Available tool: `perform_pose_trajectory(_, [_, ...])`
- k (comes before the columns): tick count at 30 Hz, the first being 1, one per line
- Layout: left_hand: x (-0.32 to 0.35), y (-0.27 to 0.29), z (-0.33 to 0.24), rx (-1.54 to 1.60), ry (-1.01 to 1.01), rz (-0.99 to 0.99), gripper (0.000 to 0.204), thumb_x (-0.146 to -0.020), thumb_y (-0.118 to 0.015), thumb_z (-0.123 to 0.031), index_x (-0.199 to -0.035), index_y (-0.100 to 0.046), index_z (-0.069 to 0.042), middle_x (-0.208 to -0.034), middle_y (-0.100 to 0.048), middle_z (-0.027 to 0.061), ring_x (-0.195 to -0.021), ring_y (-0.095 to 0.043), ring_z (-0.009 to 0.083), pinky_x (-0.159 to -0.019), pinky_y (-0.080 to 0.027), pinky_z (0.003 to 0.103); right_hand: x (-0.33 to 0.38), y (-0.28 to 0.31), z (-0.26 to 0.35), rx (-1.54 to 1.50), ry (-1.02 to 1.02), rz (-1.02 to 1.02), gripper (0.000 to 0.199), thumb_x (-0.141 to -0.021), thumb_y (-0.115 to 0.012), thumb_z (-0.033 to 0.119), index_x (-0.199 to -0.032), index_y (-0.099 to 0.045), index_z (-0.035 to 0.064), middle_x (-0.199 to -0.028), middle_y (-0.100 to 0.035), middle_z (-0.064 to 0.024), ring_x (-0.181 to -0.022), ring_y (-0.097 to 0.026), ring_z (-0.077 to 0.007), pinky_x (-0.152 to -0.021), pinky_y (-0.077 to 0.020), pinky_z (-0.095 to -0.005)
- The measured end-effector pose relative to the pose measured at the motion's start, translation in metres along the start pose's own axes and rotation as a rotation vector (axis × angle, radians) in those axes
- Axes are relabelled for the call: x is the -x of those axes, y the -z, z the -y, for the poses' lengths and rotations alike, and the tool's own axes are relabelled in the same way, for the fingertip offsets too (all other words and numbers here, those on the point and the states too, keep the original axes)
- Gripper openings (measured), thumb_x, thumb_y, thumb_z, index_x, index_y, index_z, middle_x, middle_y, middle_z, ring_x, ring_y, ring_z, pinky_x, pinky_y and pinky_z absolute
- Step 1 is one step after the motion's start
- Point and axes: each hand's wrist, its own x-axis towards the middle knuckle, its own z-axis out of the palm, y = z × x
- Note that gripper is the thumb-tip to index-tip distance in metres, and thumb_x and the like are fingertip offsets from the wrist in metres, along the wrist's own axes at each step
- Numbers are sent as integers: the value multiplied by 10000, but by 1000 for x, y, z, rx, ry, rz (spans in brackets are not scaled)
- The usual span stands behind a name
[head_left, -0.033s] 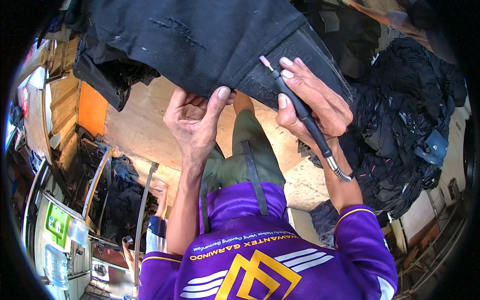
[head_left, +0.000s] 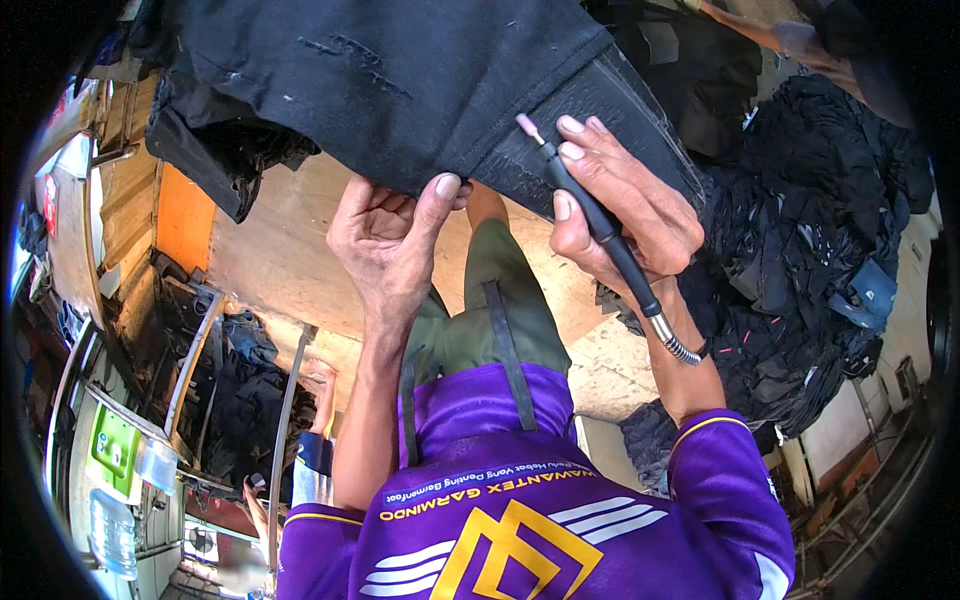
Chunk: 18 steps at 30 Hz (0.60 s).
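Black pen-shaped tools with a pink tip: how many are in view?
1: the black pen-shaped tool is in the person's right hand, its pink tip over the black cloth garment. Any others could be hidden by the dark fabric pile at right.

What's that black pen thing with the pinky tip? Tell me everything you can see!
The black pen-shaped grinding tool has a pinkish-purple tip, a thin silvery shaft and a metal-looking coil at its lower end. It slants, tip toward upper left, in the right hand, over the black garment. Whether the tip touches it, I can't tell.
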Motion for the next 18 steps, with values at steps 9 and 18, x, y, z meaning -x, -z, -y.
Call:
perform_pose_trajectory(9, [-12,0,5,31,-12,-27,281,-991,-792,59,-1229,-650,110,-1093,-773,212,-970,-786,225,-876,-673,355,-3,-5,-5,-119,53,139,330,-814,-843,47,-1137,-826,-19,-1046,-827,-177,-1099,-822,-352,-1028,-664,-501])
perform_pose_trajectory(18, [-14,2,12,32,-28,-34,330,-980,-814,45,-1252,-640,114,-1169,-757,206,-1009,-770,211,-888,-661,340,-2,-6,-6,-171,50,210,350,-824,-837,49,-1168,-821,-13,-1070,-824,-199,-1128,-813,-352,-1049,-650,-517])
